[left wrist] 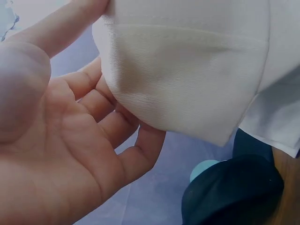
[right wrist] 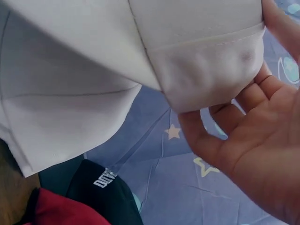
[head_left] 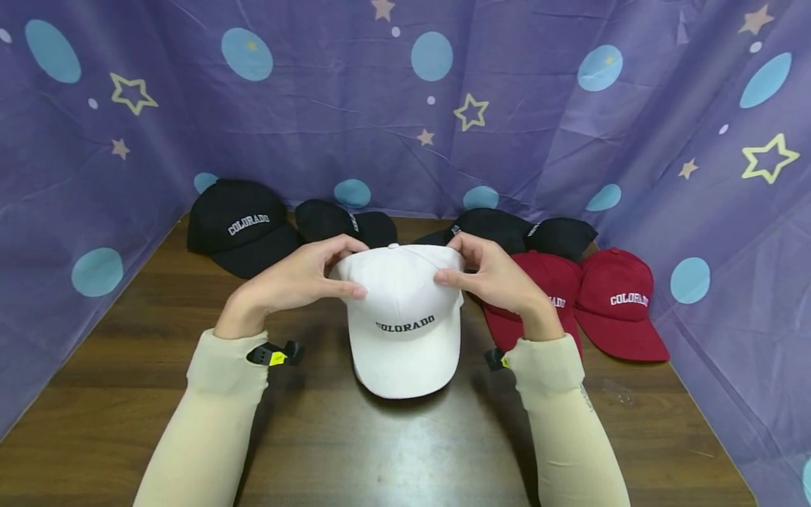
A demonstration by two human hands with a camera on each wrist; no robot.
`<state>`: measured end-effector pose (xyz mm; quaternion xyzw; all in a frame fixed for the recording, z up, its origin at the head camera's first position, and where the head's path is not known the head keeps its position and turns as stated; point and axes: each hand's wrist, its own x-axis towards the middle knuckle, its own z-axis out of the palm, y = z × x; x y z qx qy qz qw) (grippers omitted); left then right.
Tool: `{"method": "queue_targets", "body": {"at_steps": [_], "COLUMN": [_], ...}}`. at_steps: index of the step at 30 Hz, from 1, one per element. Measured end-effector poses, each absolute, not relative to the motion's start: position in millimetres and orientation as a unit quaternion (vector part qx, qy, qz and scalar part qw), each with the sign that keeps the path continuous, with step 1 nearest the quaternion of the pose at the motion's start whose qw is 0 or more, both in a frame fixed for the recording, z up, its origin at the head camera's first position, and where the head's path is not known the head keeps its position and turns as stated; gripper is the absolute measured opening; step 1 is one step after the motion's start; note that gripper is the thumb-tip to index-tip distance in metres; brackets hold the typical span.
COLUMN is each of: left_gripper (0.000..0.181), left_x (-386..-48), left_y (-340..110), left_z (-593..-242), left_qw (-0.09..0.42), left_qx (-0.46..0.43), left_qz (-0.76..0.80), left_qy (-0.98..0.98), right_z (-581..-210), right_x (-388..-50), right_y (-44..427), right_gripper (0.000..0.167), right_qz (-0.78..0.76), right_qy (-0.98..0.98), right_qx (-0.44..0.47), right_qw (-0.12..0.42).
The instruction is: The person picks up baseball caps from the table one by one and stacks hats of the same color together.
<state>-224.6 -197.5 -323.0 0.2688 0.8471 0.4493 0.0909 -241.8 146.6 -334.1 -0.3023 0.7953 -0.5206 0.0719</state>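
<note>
While left hand [head_left: 298,278] and right hand [head_left: 497,277] pinch it, white cap [head_left: 400,289], dark COLORADO lettering [head_left: 405,324], rounded brim [head_left: 408,366]

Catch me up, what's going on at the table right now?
A person grips a white cap from both sides, left hand and right hand, thumbs on the outside. Its brim and dark COLORADO lettering face the wearer of the head camera; whether it touches the wooden table is hard to tell. Black caps lie along the back by the purple curtain, and two red caps sit to the right, one partly behind the right hand.
</note>
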Motion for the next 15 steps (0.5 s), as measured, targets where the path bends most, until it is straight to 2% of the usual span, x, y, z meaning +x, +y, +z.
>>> {"method": "queue_targets", "body": {"at_steps": [5, 15], "left_gripper": [0.053, 0.053], "left_x": [-227.8, -234.9], "left_y": [-196.3, -191.7], "left_z": [-329.3, -341.6], "left_qw": [0.091, 0.097], "left_qx": [0.251, 0.232], "left_qz": [0.447, 0.435], "left_qy": [0.854, 0.865], "right_z": [-339.7, -356.1], "right_x": [-246.7, -257.6], "right_y": [147.8, 149.4], "right_gripper": [0.025, 0.028], "right_qz": [-0.504, -0.479], "right_qy": [0.812, 0.834], "right_qx": [-0.282, -0.25], "right_qw": [0.087, 0.11]}}
